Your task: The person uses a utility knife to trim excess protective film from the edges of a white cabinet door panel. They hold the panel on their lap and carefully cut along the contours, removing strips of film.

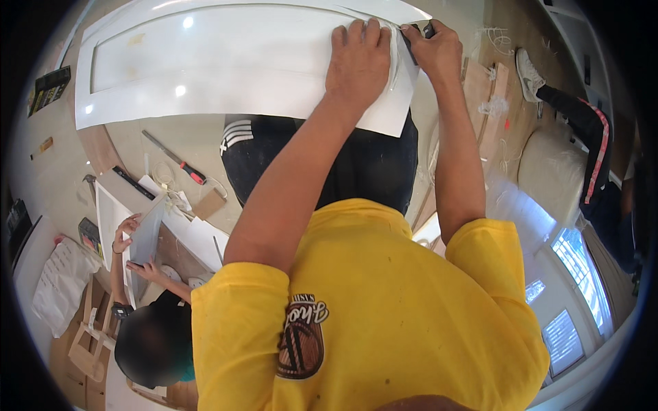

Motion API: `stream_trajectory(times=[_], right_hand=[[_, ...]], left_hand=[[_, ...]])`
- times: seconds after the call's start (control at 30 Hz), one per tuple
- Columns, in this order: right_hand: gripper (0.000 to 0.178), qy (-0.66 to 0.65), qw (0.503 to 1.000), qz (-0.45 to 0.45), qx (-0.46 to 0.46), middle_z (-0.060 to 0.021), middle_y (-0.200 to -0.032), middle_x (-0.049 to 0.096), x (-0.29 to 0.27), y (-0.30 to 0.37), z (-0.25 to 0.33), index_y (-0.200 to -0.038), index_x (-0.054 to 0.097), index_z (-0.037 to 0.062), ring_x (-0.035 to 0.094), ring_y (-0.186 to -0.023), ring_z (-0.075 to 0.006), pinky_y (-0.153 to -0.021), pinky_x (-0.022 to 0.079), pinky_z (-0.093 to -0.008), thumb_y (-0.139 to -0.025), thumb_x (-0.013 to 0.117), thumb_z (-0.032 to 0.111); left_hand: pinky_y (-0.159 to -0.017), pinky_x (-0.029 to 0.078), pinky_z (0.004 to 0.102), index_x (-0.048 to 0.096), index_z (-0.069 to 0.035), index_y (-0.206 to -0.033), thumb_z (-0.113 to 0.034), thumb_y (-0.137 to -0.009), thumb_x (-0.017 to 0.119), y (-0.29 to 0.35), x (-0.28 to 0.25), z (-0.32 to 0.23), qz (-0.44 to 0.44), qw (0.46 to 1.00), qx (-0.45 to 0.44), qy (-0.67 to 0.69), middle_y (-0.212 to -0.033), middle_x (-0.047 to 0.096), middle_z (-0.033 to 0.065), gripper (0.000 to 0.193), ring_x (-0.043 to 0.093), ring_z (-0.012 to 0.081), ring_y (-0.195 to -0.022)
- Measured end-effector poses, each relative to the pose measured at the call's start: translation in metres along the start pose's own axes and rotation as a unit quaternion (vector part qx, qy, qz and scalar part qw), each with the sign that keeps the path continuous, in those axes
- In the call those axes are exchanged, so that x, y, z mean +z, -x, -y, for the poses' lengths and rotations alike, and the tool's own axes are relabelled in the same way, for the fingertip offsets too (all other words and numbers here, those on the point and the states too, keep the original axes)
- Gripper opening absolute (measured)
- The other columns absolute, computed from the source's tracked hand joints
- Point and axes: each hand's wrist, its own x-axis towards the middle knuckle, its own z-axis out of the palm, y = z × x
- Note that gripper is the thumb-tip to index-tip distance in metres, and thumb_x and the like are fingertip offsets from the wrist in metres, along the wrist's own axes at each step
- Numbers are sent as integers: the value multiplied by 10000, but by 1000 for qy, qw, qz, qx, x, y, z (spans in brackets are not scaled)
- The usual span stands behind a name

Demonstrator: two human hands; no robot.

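A large white panel (pixel 226 68) with a recessed frame lies across my lap, over dark trousers. My left hand (pixel 358 65) rests on it near its right end, fingers laid out and pressing down. At the panel's right edge, my right hand (pixel 439 51) is closed on a dark tool that looks like a utility knife (pixel 411 42); the grip partly hides it. A thin white strip (pixel 394 61) curls along the panel between my two hands.
A red-and-black handled file (pixel 179 163) lies on the floor at left. Below it, another person's hands (pixel 137 253) hold a phone-like thing beside a white cabinet part (pixel 113 205). Wooden boards (pixel 490 109) and a person's shoe (pixel 529 74) are at right.
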Motion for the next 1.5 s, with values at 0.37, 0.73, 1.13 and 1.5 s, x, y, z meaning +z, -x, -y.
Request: stream_trajectory(times=[0.37, 0.73, 1.13, 1.5], right_hand=[[326, -57, 998, -32, -15, -231, -817, 731, 7, 23, -4, -901, 718, -21, 722, -806, -412, -780, 560, -478, -814, 783, 286], [343, 48, 992, -81, -78, -223, -809, 716, 23, 16, 2, -900, 686, -27, 698, -793, -447, -749, 547, -502, -835, 757, 303], [328, 11, 999, -29, -13, -241, -915, 740, 8, 21, 1, -933, 718, -31, 706, -901, -456, -837, 554, -503, -835, 742, 281], [501, 21, 1000, 11, -12, -232, -857, 739, 5, -5, -6, -988, 744, -47, 728, -800, -369, -750, 554, -438, -766, 827, 395]], left_hand=[[-1138, 342, 532, 635, -73, -1349, -157, -945, 576, -6, 0, 4, 9, 999, -1, -47, -1420, 582, 122, 417, 510, 316, -1334], [-1136, 349, 548, 639, -80, -1343, -174, -967, 554, -3, 2, 1, 26, 999, -13, -26, -1432, 573, 118, 397, 502, 326, -1344], [-1130, 353, 540, 641, -75, -1340, -169, -940, 576, -4, 3, 7, -2, 999, 3, -32, -1422, 583, 123, 415, 513, 323, -1322], [-1129, 353, 535, 638, -61, -1346, -164, -935, 580, -4, 3, 2, 11, 1000, -2, -25, -1405, 584, 124, 427, 507, 323, -1323]])
